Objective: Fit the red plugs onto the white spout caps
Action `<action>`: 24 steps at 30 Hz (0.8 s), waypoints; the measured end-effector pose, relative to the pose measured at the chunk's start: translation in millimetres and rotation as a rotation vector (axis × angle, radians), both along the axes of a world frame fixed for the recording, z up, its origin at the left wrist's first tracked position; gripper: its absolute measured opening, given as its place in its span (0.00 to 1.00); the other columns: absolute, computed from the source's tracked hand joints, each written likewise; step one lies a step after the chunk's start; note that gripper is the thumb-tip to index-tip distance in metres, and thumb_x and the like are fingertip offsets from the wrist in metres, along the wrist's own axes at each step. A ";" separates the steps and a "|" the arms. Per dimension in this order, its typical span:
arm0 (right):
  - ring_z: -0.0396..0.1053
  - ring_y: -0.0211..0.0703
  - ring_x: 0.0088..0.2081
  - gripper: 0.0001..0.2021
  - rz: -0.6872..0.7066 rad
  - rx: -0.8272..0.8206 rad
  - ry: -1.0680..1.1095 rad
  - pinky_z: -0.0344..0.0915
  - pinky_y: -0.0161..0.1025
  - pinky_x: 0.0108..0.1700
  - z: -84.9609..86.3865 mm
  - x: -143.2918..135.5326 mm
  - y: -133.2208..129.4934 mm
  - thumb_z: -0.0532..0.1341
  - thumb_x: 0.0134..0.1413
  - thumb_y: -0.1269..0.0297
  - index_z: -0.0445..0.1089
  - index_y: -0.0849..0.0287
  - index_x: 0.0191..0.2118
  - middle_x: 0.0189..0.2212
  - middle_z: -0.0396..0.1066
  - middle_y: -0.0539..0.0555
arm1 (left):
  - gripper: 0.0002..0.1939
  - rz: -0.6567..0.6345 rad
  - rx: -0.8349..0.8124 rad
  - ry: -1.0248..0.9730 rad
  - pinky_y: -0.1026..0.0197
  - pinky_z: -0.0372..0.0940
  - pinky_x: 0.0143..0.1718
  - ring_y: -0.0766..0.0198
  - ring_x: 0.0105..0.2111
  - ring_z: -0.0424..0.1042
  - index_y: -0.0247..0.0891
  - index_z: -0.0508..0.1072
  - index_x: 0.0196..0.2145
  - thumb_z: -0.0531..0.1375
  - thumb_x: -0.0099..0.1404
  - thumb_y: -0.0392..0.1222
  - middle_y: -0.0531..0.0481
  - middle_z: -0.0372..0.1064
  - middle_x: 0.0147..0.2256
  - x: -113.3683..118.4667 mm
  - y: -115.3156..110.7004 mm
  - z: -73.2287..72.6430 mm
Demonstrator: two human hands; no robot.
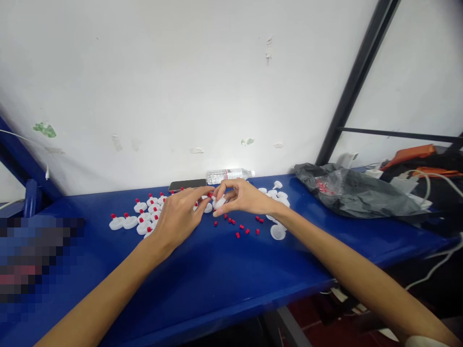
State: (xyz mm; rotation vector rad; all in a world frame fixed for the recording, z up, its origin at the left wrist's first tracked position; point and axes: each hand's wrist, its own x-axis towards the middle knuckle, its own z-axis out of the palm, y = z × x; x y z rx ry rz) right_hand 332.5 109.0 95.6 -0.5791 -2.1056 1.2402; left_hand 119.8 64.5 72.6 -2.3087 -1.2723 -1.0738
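Note:
Between my hands, at the middle of the blue table (217, 270), is a white plastic piece (219, 202) with a red cap (211, 195) at its tip. My right hand (238, 196) pinches the white body. The fingertips of my left hand (184, 209) close on the red cap. Several white pieces with red caps (130, 222) stand to the left, partly hidden by my left hand. Loose red caps (241, 226) lie below my right hand. White pieces without red caps (278, 232) lie to the right, some behind my right wrist.
A clear bottle (227, 175) lies against the wall, beside a dark phone (187, 185). A grey plastic bag (361, 193), with a clear bag of red caps (328, 184) on it, lies at the right. Cables and orange items (412, 154) are beyond. A pixelated area covers the left edge.

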 end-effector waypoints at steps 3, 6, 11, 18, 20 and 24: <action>0.73 0.38 0.33 0.15 -0.053 0.072 0.012 0.69 0.38 0.36 -1.0 -1.4 -0.4 0.73 0.43 0.60 0.69 0.57 0.34 0.36 0.73 0.50 | 0.19 0.062 -0.065 0.029 0.57 0.68 0.38 0.57 0.37 0.77 0.43 0.69 0.57 0.54 0.70 0.39 0.46 0.78 0.43 5.2 -8.0 4.3; 0.73 0.37 0.34 0.16 -0.084 0.110 0.025 0.71 0.39 0.39 -2.8 -2.9 -0.2 0.72 0.46 0.62 0.70 0.57 0.41 0.44 0.72 0.52 | 0.25 0.071 -0.120 0.095 0.54 0.68 0.39 0.55 0.39 0.76 0.44 0.62 0.62 0.54 0.68 0.39 0.44 0.75 0.46 8.5 -14.0 8.3; 0.74 0.38 0.38 0.25 -0.100 0.148 0.050 0.73 0.39 0.42 -6.7 -3.8 1.7 0.70 0.50 0.65 0.66 0.53 0.55 0.50 0.70 0.54 | 0.31 0.098 -0.185 0.132 0.53 0.68 0.37 0.51 0.40 0.76 0.48 0.52 0.67 0.54 0.69 0.42 0.44 0.74 0.46 8.5 -16.3 12.3; 0.75 0.39 0.37 0.24 -0.143 0.270 -0.003 0.72 0.41 0.45 -9.2 -5.0 2.1 0.68 0.51 0.64 0.69 0.54 0.55 0.51 0.72 0.55 | 0.33 0.024 -0.274 0.114 0.53 0.69 0.37 0.54 0.38 0.76 0.49 0.49 0.68 0.53 0.68 0.40 0.45 0.73 0.50 10.5 -18.4 12.9; 0.74 0.39 0.37 0.23 -0.174 0.312 -0.019 0.72 0.41 0.45 -8.9 -5.5 0.9 0.68 0.52 0.64 0.70 0.54 0.54 0.50 0.73 0.54 | 0.34 0.018 -0.273 0.131 0.51 0.69 0.40 0.53 0.40 0.76 0.48 0.48 0.69 0.54 0.68 0.43 0.44 0.73 0.52 10.0 -18.3 12.4; 0.73 0.39 0.36 0.25 -0.204 0.369 -0.068 0.71 0.40 0.41 -8.6 -6.3 -2.1 0.69 0.51 0.63 0.70 0.54 0.56 0.49 0.74 0.54 | 0.36 0.025 -0.241 0.218 0.47 0.70 0.44 0.48 0.50 0.73 0.49 0.47 0.69 0.56 0.68 0.51 0.42 0.69 0.57 7.2 -15.0 10.0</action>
